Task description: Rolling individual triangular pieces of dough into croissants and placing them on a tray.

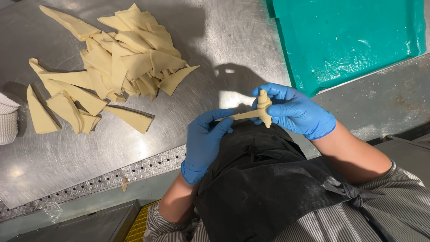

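Observation:
Both hands wear blue gloves and hold one piece of pale dough (262,109) in the air above the front edge of the steel table (233,49). My right hand (293,111) grips the rolled, thicker end. My left hand (204,141) pinches the thin stretched tip of the same piece. A pile of several flat dough triangles (121,58) lies on the table at the upper left, well away from both hands.
A teal plastic sheet (349,36) covers the table's upper right. A stack of white ridged paper cups (8,118) sits at the left edge. A perforated metal strip (103,181) runs along the table front. A black apron and striped sleeves fill the lower frame.

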